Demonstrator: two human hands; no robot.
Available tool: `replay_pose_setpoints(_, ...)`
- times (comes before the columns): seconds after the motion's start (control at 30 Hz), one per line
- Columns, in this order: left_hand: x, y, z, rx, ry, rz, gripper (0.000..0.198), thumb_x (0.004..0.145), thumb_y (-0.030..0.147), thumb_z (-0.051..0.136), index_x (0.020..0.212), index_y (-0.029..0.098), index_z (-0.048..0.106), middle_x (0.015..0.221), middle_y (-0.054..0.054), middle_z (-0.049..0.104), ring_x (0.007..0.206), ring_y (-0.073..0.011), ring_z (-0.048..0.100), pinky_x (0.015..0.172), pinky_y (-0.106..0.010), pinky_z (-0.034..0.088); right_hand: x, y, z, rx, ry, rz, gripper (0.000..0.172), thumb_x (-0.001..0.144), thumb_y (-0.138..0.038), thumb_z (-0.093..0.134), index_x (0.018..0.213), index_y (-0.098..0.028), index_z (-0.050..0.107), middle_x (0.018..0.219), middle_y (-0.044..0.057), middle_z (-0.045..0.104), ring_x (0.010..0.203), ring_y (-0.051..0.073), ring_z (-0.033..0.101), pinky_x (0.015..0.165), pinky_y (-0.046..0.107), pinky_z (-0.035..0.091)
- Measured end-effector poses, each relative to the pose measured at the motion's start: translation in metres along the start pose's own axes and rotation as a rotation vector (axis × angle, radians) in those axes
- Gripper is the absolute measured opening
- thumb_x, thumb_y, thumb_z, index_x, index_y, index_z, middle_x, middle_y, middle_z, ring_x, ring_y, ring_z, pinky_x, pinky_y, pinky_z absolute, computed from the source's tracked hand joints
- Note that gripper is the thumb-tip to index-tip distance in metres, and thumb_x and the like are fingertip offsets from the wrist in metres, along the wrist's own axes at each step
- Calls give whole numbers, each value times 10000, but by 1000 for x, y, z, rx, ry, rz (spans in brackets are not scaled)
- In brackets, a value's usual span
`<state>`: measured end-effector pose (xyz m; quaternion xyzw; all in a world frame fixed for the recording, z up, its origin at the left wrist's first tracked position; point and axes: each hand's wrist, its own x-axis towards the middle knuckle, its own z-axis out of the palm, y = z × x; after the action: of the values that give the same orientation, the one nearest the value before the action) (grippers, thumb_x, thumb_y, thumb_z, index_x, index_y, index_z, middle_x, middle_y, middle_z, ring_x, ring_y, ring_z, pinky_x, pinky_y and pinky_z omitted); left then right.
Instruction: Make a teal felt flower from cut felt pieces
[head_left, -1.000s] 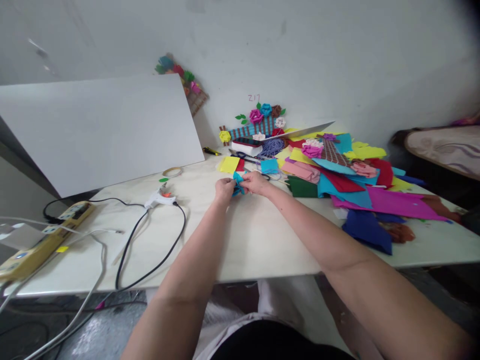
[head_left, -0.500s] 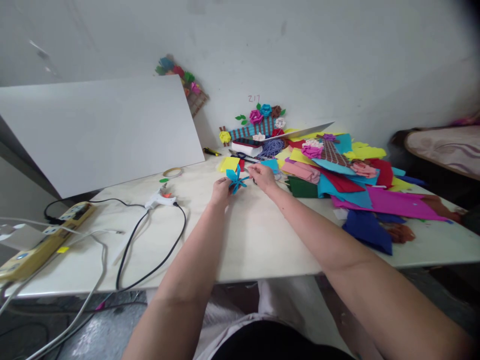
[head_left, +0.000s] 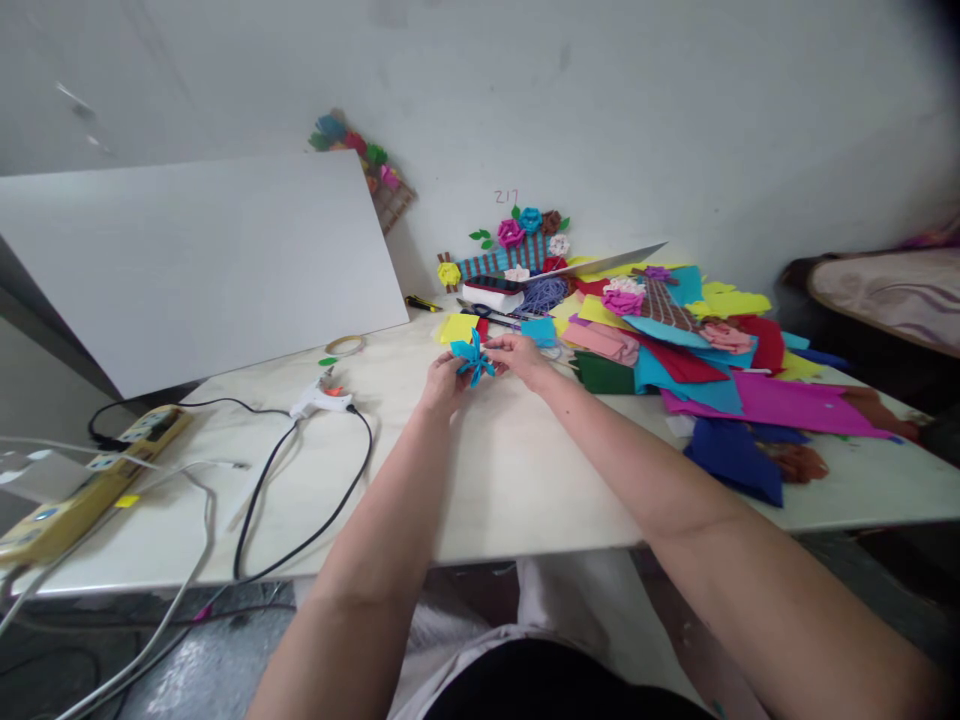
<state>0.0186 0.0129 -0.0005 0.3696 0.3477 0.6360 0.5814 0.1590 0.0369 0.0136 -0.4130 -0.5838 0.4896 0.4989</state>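
A blue paper flower (head_left: 472, 358) with pointed, folded petals is held above the table, between my two hands. My left hand (head_left: 444, 378) is closed on its left side and underside. From the right, my right hand (head_left: 517, 357) pinches the edge of a petal with thumb and forefinger. Just beyond the flower lie a yellow paper square (head_left: 458, 327) and a small blue paper piece (head_left: 538, 332). The fingertips under the flower are partly hidden.
At left, a white glue gun (head_left: 321, 398) lies with its black cord looping towards a yellow power strip (head_left: 97, 480). Coloured paper (head_left: 675, 360) is heaped at right. A white board (head_left: 202, 265) leans at the back left, near a utility knife (head_left: 424, 304) and a tape ring (head_left: 345, 346).
My right hand has moved left to the flower, and its fingers now touch a petal. The left hand has stayed nearly in place, still holding the flower.
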Motion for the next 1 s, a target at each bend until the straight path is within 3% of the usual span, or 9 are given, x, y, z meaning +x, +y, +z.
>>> replay_pose_setpoints(0.13,-1,4,-2,86,43,-18,297,665,289,644,937,190,576,712,-10,634,610,-141,612,583,-268,501,-1,-1,-2,5,6,-3,99,657,-91,665,745,-130,641,467,-55,549,439,70,503,430,184,453)
replay_pose_setpoints(0.23,-3,8,-3,159,65,27,436,706,440,636,1092,257,547,744,4,626,616,-140,612,577,-276,506,-2,-3,-2,-28,6,-26,91,659,-89,661,738,-132,647,442,-61,531,425,71,491,430,189,453)
replay_pose_setpoints(0.43,-6,11,1,263,40,101,547,673,629,611,1046,232,563,813,-12,622,657,-144,626,629,-292,519,-1,-3,-3,-82,54,-50,75,677,-95,646,743,-130,641,429,-67,513,409,73,483,424,197,446)
replay_pose_setpoints(0.53,-7,11,1,304,16,132,553,616,617,669,978,215,550,814,-9,630,669,-141,633,640,-279,511,0,-2,-3,-76,78,-56,73,683,-100,640,752,-126,632,434,-65,514,405,74,480,417,201,446)
replay_pose_setpoints(0.73,-3,2,-3,411,-74,156,494,487,433,816,836,167,589,742,-15,643,646,-125,601,629,-266,492,-1,-3,-4,-93,69,-82,97,672,-106,634,766,-126,632,455,-60,524,420,74,488,419,197,451)
replay_pose_setpoints(1.0,5,-7,-7,456,-87,156,471,488,422,812,812,139,619,698,-24,645,628,-144,614,619,-284,505,-5,-6,-2,-155,72,-75,119,670,-94,609,780,-134,631,488,-59,537,420,73,485,430,200,438)
